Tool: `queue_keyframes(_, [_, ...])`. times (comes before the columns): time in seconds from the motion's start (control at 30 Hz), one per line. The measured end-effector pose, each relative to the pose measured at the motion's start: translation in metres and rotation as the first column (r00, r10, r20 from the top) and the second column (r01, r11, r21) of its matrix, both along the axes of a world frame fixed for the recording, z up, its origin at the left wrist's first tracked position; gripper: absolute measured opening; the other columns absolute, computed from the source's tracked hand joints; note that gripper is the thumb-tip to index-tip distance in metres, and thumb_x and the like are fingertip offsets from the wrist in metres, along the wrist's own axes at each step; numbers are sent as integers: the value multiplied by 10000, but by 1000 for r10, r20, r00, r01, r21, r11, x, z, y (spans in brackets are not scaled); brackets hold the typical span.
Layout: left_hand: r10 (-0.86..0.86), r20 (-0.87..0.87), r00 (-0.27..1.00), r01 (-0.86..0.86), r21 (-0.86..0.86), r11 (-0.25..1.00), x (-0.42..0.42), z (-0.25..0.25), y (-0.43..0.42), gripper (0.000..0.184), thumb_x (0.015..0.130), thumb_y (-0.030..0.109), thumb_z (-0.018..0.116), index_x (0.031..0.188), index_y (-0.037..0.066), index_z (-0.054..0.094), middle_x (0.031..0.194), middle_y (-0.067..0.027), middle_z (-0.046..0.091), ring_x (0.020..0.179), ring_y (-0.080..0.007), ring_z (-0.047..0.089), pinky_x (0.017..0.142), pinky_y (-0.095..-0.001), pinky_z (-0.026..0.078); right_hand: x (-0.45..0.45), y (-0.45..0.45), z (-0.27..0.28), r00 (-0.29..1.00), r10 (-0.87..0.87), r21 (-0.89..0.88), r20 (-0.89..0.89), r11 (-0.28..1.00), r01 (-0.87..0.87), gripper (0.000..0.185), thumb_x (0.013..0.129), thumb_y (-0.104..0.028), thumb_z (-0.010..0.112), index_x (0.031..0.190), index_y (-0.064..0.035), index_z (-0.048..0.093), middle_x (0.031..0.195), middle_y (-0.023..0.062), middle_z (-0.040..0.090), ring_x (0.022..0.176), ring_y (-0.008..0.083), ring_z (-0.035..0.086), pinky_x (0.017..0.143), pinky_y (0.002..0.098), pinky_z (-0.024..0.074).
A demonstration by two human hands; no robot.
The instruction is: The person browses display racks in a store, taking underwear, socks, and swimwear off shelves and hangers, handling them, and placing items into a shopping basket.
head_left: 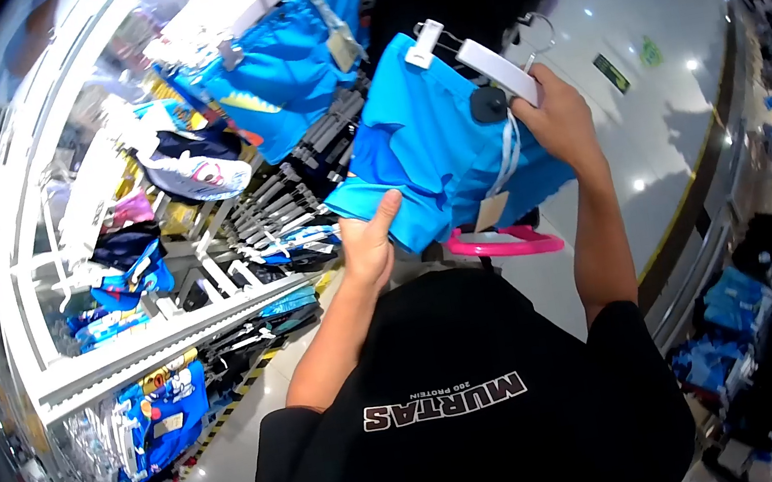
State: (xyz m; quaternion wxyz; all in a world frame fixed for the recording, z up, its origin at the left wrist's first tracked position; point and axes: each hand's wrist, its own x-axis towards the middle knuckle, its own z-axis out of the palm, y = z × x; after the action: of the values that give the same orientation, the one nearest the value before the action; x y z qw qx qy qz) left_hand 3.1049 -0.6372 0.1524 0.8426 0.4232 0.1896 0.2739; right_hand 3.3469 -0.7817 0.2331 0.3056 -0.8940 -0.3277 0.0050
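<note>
Blue swim shorts (436, 139) hang from the clips of a white hanger (498, 70) in front of me. Around the hanger's right end is my right hand (556, 111), closed, beside a round black tag (488, 105) on the waistband. My left hand (371, 243) pinches the hem of the lower left leg, thumb on top of the fabric. A white drawstring and a tan paper tag (492, 211) dangle from the shorts. Just below them shows a pink ring-shaped handle (506, 242).
Another pair of blue shorts (281, 72) hangs on the rack at upper left. Caps (195, 165) and a white metal rack frame (171, 338) stand on the left. Folded blue clothes (734, 299) lie on shelving at right, beyond the shiny floor (646, 142).
</note>
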Motion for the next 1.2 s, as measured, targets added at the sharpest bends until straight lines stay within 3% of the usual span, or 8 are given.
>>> queue_keyframes(0.17, [149, -59, 987, -148, 16, 989, -8, -6, 5, 571, 947, 185, 670, 1416, 4, 400, 1277, -53, 541, 1150, -135, 509, 1019, -305, 392, -3, 28, 18, 994, 107, 145, -2, 984, -105, 350, 783, -203, 643, 1108, -74, 638, 957, 176, 680, 898, 368, 648, 800, 436, 495])
queue_keyframes(0.3, [195, -222, 955, -175, 107, 979, -18, -34, 6, 415, 966, 216, 635, 1306, 26, 489, 1179, -76, 608, 1066, -161, 600, 917, -312, 479, 1, 69, 54, 883, 327, 176, 335, 900, -400, 320, 777, -99, 654, 1094, -57, 646, 943, 123, 645, 909, 302, 609, 812, 375, 477])
queue_keyframes(0.53, [147, -315, 938, -111, 127, 986, -23, -85, -6, 442, 917, 111, 672, 1313, -6, 513, 1256, -130, 611, 1078, -164, 604, 969, -289, 456, 19, 166, 88, 656, 422, 145, 625, 763, -629, 306, 769, -94, 719, 1059, -60, 628, 901, 127, 627, 864, 340, 585, 749, 429, 455])
queue_keyframes(0.63, [-75, -416, 906, 168, 191, 967, -23, -81, -18, 372, 905, 121, 700, 1241, 9, 586, 1156, -131, 637, 1035, -154, 617, 897, -281, 500, 21, 200, 89, 617, 412, 163, 671, 730, -664, 321, 762, -102, 738, 1053, -60, 607, 917, 102, 627, 906, 330, 586, 791, 420, 452])
queue_keyframes(0.8, [-23, -363, 931, 322, 793, 517, 2, -77, -43, 463, 831, 303, 749, 1184, 33, 621, 1121, -161, 644, 996, -301, 646, 847, -355, 509, 15, 229, 76, 588, 468, 63, 659, 745, -664, 308, 781, -126, 714, 1070, -98, 612, 962, 95, 617, 998, 305, 576, 890, 428, 422])
queue_keyframes(0.93, [-213, -536, 817, 573, 796, 193, 23, -74, -62, 593, 855, 395, 684, 1287, 14, 545, 1275, -194, 583, 1187, -359, 544, 1036, -430, 398, 13, 235, 60, 609, 465, 44, 642, 772, -635, 323, 784, -88, 691, 1099, -97, 621, 1085, 101, 611, 1061, 325, 546, 956, 423, 413])
queue_keyframes(1.13, [-329, -752, 572, 788, 615, -35, 31, -112, -86, 640, 865, 362, 665, 1385, 43, 471, 1329, -215, 554, 1252, -366, 514, 1042, -446, 407, 2, 206, 51, 708, 289, 351, 645, 710, -610, 473, 721, 25, 689, 1180, -64, 616, 1183, 134, 587, 1186, 353, 520, 1063, 444, 391])
queue_keyframes(1.2, [-273, -708, 652, 728, 685, -37, 31, -120, -88, 481, 855, 327, 678, 1233, 49, 574, 1156, -200, 640, 1113, -356, 600, 948, -454, 467, -5, 182, 46, 717, 240, 394, 655, 701, -595, 486, 717, 24, 705, 1187, -59, 614, 1226, 143, 568, 1209, 355, 513, 1032, 445, 422])
